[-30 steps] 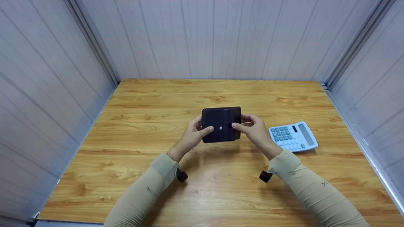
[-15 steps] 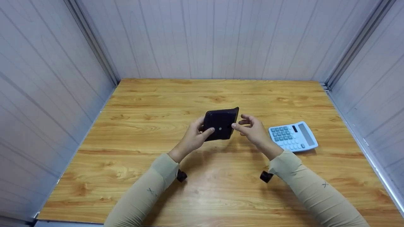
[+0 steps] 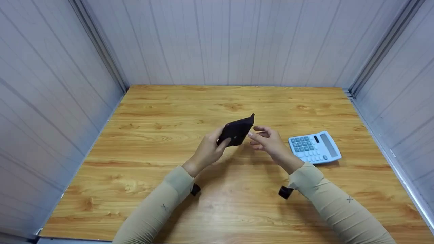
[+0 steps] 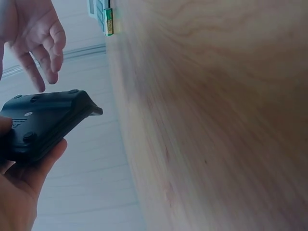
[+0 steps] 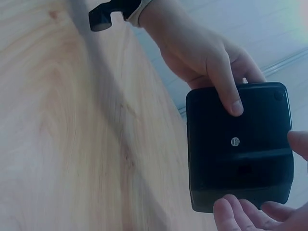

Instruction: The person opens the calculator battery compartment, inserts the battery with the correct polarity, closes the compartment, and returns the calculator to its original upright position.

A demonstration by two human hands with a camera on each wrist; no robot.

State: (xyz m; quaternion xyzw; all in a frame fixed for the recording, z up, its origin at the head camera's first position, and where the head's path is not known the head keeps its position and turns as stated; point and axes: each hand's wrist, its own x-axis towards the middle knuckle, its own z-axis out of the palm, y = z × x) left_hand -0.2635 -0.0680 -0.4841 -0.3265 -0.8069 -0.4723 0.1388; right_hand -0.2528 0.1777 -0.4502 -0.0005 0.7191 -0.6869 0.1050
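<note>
1. I see the left hand (image 3: 208,149) holding a black device (image 3: 239,130) firmly: the thumb presses on its face, and the fingers go round to the other side.
2. The black device is in the air above the table (image 3: 142,125), tilted, with one edge raised higher. On the face under the thumb there is a small pale round mark (image 5: 235,142), and from the left wrist I notice also a round foot (image 4: 30,137).
3. The right hand (image 3: 273,145) is at the opposite edge of the device, its fingers loosely bent and spread, holding nothing. Whether a fingertip touches this edge, I cannot tell.
4. To the right of the right hand, a light blue calculator (image 3: 315,148) lies on the table, with its keys upward.
5. Near the calculator, the left wrist view shows a green battery (image 4: 109,22).
6. Both forearms wear beige sleeves (image 3: 151,210), and a small black block (image 3: 285,192) is at each wrist.
7. Behind the table rises a pale panelled wall (image 3: 210,40).
</note>
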